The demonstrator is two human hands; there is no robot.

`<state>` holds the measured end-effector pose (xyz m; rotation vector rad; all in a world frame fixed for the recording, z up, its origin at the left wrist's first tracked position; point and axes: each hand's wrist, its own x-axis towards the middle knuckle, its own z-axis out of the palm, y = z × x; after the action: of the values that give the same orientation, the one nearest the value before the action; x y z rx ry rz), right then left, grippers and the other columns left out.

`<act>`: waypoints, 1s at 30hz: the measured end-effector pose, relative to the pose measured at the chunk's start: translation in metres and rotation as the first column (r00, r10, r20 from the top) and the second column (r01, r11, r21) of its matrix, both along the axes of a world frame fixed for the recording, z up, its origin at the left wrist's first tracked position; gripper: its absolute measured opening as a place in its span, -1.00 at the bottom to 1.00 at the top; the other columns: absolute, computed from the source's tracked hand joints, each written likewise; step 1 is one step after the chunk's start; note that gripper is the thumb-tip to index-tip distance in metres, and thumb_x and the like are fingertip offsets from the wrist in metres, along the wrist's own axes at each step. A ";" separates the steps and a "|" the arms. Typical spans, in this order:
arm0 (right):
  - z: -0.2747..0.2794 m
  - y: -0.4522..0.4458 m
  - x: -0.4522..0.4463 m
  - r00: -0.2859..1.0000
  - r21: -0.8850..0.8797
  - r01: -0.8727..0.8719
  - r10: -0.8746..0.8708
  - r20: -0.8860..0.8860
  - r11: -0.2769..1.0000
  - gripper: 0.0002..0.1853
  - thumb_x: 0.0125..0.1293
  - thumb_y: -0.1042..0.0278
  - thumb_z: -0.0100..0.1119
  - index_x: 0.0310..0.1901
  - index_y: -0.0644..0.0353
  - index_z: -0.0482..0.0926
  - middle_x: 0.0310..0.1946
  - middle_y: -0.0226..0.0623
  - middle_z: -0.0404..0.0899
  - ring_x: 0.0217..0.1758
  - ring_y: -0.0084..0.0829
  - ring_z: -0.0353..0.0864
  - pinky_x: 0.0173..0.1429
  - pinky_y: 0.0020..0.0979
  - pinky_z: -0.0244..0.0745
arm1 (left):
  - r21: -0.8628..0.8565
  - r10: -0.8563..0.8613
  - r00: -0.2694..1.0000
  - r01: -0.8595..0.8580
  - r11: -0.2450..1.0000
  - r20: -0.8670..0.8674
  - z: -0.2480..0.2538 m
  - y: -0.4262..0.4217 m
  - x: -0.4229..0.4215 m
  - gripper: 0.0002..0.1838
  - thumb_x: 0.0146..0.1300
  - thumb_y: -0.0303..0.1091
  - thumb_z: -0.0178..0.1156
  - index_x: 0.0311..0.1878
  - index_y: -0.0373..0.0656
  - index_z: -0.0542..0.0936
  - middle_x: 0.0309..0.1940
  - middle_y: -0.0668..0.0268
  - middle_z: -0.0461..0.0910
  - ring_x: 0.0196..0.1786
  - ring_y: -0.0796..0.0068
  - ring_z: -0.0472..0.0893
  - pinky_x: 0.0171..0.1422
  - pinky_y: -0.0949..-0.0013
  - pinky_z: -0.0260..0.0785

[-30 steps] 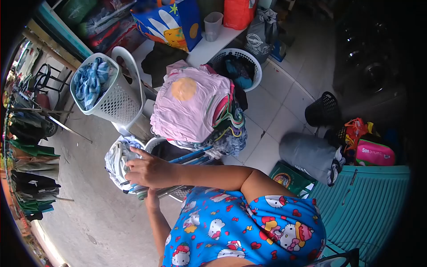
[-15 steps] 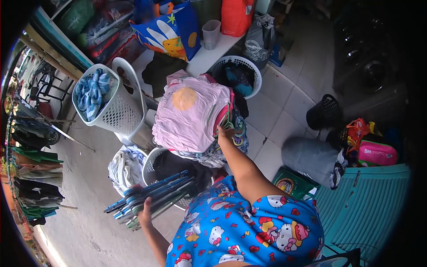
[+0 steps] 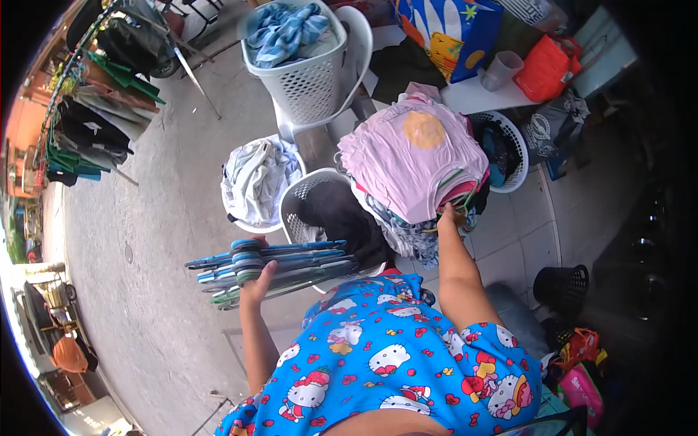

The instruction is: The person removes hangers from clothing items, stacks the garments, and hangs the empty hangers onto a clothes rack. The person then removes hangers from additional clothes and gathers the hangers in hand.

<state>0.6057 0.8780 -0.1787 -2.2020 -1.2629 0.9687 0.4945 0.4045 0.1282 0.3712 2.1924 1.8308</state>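
Observation:
My left hand (image 3: pixel 258 280) is closed round a bundle of blue, grey and green plastic hangers (image 3: pixel 309 263), held level at waist height. My right hand (image 3: pixel 451 216) grips the hanger hooks at the neck of a stack of hung clothes (image 3: pixel 407 156), with a pink shirt bearing a yellow circle on top. Its fingers are partly hidden by the hooks. Between my hands, a white laundry basket (image 3: pixel 292 212) holds dark clothes (image 3: pixel 340 214). Beside it, pale clothes (image 3: pixel 258 178) fill a round white basin.
A tall white basket (image 3: pixel 309 91) with blue cloth stands on a chair. Behind the stack are a blue patterned bag (image 3: pixel 454 43), a plastic cup (image 3: pixel 502 70), a red bag (image 3: pixel 547 67) and another basket (image 3: pixel 520 163). A black bin (image 3: pixel 561 285) is at right; clothes hang at left.
My right hand has gone from the hanger bundle to the hooks of the clothes stack. My left hand still holds the bundle, now turned. The view has swung left.

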 end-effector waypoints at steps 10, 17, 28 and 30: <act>0.121 -0.158 -0.028 0.188 0.535 -0.838 0.976 0.106 0.104 -0.72 0.13 0.53 0.05 -0.09 0.21 0.37 -0.26 -0.22 0.36 -0.26 -0.31 0.42 -0.13 -0.32 0.36 | -0.126 0.450 0.891 -0.454 0.882 -0.057 -0.011 -0.070 0.072 -0.43 0.01 -0.44 0.23 0.14 -0.18 0.31 -0.06 0.27 0.36 0.04 0.43 0.35 0.19 0.36 0.20; 0.214 -0.281 -0.068 -0.762 0.570 -0.520 0.647 0.027 -0.636 -0.17 -0.09 0.05 0.38 0.20 0.17 0.22 0.17 -0.21 0.27 0.19 -0.22 0.30 0.23 -0.24 0.19 | -0.033 0.650 0.758 -0.652 0.758 -0.053 -0.010 -0.061 0.128 -0.35 0.00 -0.44 0.23 0.21 -0.19 0.25 0.07 0.20 0.35 0.14 0.39 0.34 0.23 0.33 0.21; 0.261 -0.470 -0.039 -0.879 0.341 0.067 0.106 0.464 -0.938 0.02 -0.26 0.14 0.35 0.28 0.34 0.08 0.27 -0.08 0.16 0.24 -0.11 0.23 0.31 0.01 0.07 | 0.106 0.620 0.773 -0.611 0.785 -0.134 -0.070 -0.117 0.170 -0.05 0.04 -0.25 0.28 0.39 -0.21 -0.09 0.35 0.18 0.06 0.41 0.30 0.05 0.46 0.22 -0.14; 0.253 -0.506 -0.029 -0.876 0.366 0.142 0.056 0.480 -0.920 -0.03 -0.26 0.14 0.35 0.23 0.33 0.14 0.25 -0.03 0.15 0.22 -0.07 0.24 0.30 -0.02 0.10 | 0.236 0.633 0.759 -0.595 0.769 -0.148 -0.053 -0.148 0.178 0.01 0.09 -0.10 0.25 0.41 -0.19 -0.19 0.41 0.18 -0.08 0.45 0.27 -0.08 0.47 0.20 -0.22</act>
<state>0.5762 0.3719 0.0744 -1.7390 2.3942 -0.7222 0.6722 0.2561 0.0755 -0.1708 2.5148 2.4333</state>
